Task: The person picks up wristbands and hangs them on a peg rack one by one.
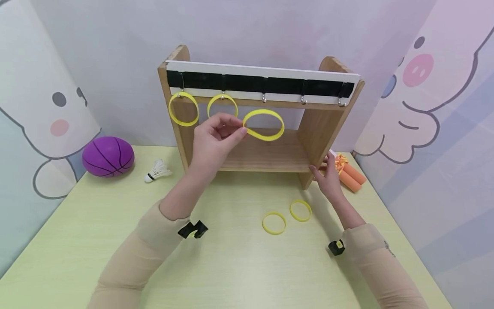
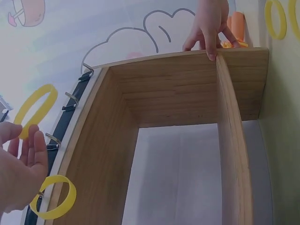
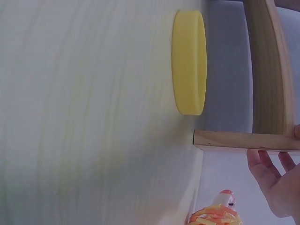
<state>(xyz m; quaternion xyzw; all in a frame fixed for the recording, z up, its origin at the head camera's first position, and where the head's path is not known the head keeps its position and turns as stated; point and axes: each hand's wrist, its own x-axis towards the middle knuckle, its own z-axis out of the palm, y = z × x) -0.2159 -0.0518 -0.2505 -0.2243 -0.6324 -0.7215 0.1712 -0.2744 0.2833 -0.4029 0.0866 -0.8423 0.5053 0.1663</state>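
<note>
Near the middle of the head view my left hand (image 1: 212, 148) pinches a yellow wristband (image 1: 266, 137) between thumb and fingers, in front of a wooden rack (image 1: 266, 150). Small metal hooks (image 1: 264, 98) line a black strip along its top. A yellow band (image 1: 184, 124) hangs from the leftmost hook, and another (image 1: 236, 107) from the hook beside it. The held band is apart from the hooks in the left wrist view. My right hand (image 1: 329, 178) grips the rack's right side panel low down, thumb at the front edge and fingers outside (image 3: 265, 171).
Two more yellow bands (image 1: 274, 233) lie on the table (image 1: 231, 266) before the rack. To the left are a purple ball (image 1: 108, 156) and a shuttlecock (image 1: 158, 171). Orange foam handles (image 1: 351, 177) with a beaded cord lie beyond my right hand. Walls enclose the table's back and sides.
</note>
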